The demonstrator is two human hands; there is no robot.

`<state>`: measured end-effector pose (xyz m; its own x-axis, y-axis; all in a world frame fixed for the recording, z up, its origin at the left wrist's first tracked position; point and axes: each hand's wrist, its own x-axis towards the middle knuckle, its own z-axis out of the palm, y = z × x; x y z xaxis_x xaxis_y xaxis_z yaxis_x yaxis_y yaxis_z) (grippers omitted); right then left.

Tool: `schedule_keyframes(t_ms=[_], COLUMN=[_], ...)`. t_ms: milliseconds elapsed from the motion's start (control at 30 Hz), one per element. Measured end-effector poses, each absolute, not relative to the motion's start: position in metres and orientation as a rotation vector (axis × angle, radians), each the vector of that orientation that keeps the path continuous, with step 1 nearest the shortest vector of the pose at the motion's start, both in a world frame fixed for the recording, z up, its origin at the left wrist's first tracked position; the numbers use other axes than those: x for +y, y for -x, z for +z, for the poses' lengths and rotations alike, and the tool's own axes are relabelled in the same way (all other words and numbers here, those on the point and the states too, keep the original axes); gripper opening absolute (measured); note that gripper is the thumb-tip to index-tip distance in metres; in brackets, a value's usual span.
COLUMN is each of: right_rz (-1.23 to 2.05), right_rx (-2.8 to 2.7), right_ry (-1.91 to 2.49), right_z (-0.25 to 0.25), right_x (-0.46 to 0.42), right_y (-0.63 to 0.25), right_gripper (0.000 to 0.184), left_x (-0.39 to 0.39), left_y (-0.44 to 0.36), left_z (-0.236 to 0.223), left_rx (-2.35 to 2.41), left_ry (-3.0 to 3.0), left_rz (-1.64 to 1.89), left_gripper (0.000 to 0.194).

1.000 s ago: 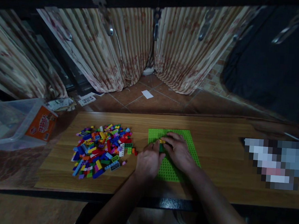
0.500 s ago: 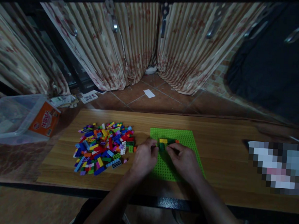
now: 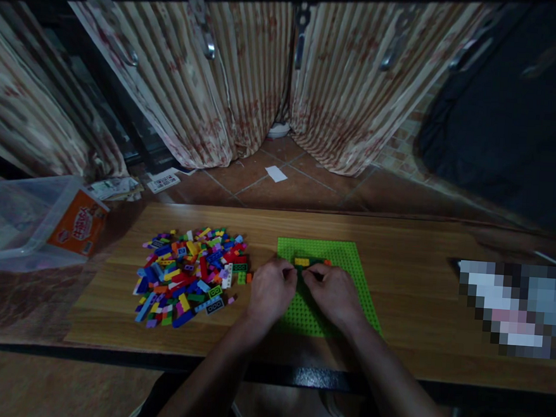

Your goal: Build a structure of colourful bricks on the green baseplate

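Observation:
A lime-green baseplate (image 3: pixel 357 303) lies on the wooden table. Near its far side is a short row of bricks: a yellow brick (image 3: pixel 301 261), a dark green brick (image 3: pixel 317 261) and a bit of orange brick (image 3: pixel 327 262) at the right end. My left hand (image 3: pixel 271 290) rests over the plate's left edge, fingers curled in a pinch. From the right, my right hand (image 3: pixel 333 294) reaches over the plate, its thumb and fingers pinched too. Between the two sets of fingertips, just in front of the yellow brick, is a green brick (image 3: pixel 301 269), mostly covered by them.
A heap of mixed loose bricks (image 3: pixel 182 278) covers the left part of the table (image 3: pixel 419 294). Past the table's left end stands a clear plastic bin (image 3: pixel 15 215) with an orange label. A blurred-out object (image 3: pixel 504 307) lies at the right end. Curtains hang behind.
My right hand has moved slightly left, bringing its fingertips closer to my left hand's. The green brick between them is now more covered. The whole view has shifted slightly.

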<state>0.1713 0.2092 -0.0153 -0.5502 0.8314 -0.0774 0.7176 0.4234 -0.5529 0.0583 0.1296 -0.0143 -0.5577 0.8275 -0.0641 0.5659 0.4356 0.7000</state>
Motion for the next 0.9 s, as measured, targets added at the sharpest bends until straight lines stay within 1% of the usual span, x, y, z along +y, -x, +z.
schedule_keyframes(t_ms=[233, 533, 700, 900], right_rz=[0.834, 0.786, 0.845, 0.843], right_rx=[-2.447, -2.429, -2.445, -2.461], right_ry=[1.346, 1.345, 1.394, 1.444], right_z=[-0.018, -0.02, -0.017, -0.017], right_x=[0.213, 0.212, 0.214, 0.215], right_y=[-0.17, -0.167, -0.165, -0.162], right_gripper=[0.026, 0.026, 0.026, 0.026], left_x=[0.136, 0.14, 0.142, 0.143], left_y=[-0.057, -0.057, -0.055, -0.053], left_z=[-0.012, -0.008, -0.013, -0.013], left_rx=[2.318, 2.352, 2.337, 2.332], left_ry=[-1.065, -1.007, -1.031, -1.027], left_rz=[0.875, 0.842, 0.859, 0.823], left_gripper=[0.02, 0.022, 0.021, 0.021])
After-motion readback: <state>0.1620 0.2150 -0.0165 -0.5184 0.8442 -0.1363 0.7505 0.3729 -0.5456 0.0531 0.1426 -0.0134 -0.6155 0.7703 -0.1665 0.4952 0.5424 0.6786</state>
